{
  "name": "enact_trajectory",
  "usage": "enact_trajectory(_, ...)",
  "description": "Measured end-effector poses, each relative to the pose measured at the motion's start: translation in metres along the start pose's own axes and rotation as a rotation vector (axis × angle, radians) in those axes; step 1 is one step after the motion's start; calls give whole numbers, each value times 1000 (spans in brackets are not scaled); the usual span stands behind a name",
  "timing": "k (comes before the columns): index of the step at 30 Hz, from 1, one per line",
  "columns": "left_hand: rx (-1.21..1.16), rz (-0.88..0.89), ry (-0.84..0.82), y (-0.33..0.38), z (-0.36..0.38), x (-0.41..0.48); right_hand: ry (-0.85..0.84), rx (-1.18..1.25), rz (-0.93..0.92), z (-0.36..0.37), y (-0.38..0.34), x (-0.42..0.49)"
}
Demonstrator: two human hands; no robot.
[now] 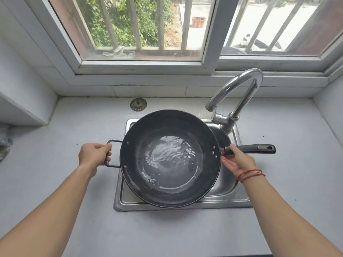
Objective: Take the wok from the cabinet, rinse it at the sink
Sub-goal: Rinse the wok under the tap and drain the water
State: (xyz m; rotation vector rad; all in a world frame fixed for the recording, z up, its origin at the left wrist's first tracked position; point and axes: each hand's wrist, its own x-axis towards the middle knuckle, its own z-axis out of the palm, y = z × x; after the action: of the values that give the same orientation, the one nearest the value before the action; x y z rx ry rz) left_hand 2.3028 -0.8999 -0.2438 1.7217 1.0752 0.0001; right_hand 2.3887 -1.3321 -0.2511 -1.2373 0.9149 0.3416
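Note:
A black wok [169, 158] sits over the steel sink [222, 200], covering most of the basin. Rippling water pools in the wok's bottom. My left hand [93, 156] grips the loop handle on the wok's left side. My right hand [238, 160] holds the base of the long black handle [258, 148], thumb on top and fingers reaching beneath it. The chrome faucet [239, 93] arches at the sink's back right, its spout ending just beyond the wok's rim. No stream of water shows at the spout.
A round metal sink strainer [138, 104] lies on the grey counter [74, 130] behind the sink. A barred window [141, 30] runs along the back wall. A grey cloth [4, 143] shows at the far left edge.

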Motion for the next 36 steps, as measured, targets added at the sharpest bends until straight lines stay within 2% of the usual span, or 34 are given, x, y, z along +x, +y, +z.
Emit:
enact_trajectory(5, -7, 1, -49, 7, -2, -7, 88, 3, 14, -3, -9, 14)
enact_trajectory(11, 66, 24, -61, 16, -7, -11, 97, -23, -20, -1, -17, 13)
enact_trajectory(23, 99, 237, 41, 54, -25, -16, -10, 46, -150, 15, -69, -6)
enact_trajectory(36, 191, 425, 237, 58, -19, -29, -116, 85, -44, 28, -89, -11)
